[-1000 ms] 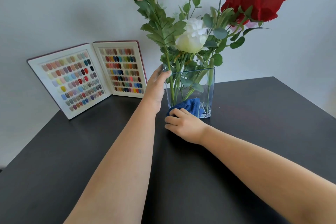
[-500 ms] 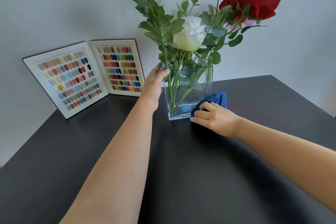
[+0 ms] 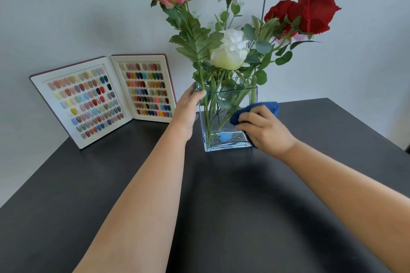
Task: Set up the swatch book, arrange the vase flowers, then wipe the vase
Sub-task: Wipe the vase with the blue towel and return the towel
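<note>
A clear rectangular glass vase (image 3: 224,117) stands on the dark table, holding pink, cream, purple, white and red flowers (image 3: 230,51). My left hand (image 3: 187,111) grips the vase's upper left corner, thumb on the rim. My right hand (image 3: 265,131) presses a folded blue cloth (image 3: 268,107) against the vase's right front edge, low down. The swatch book (image 3: 104,97) stands open and upright at the back left, its two white pages filled with coloured nail samples.
The dark table (image 3: 221,206) meets a pale wall behind the book and vase. Its right edge (image 3: 366,126) runs diagonally close behind my right hand, and its left edge runs down from below the book.
My right hand slid the blue cloth from the vase's lower front face to its right side, then up a little along that side. My left hand stayed on the vase's corner.
</note>
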`<state>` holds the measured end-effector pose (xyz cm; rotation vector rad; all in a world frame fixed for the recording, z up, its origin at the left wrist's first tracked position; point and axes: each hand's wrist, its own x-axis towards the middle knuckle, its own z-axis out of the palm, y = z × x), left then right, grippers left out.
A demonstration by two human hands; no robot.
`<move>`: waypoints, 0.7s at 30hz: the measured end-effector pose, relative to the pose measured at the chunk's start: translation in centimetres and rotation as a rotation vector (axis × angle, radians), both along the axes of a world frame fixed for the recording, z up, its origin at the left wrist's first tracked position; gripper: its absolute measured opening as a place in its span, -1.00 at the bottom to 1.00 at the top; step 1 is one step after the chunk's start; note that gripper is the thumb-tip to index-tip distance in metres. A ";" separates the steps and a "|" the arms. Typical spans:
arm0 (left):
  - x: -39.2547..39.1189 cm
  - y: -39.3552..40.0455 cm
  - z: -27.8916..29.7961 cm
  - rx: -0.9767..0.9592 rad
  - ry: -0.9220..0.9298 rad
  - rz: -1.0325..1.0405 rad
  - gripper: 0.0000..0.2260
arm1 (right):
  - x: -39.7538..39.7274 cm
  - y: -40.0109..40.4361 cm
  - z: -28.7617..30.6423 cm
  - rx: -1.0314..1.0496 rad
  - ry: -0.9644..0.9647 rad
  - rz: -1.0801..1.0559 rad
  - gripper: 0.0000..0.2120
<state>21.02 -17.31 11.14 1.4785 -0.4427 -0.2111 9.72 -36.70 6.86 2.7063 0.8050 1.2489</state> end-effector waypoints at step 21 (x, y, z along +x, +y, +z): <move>-0.1 0.1 0.0 0.006 0.009 -0.009 -0.75 | 0.0 0.4 0.7 0.026 -0.080 -0.039 -0.80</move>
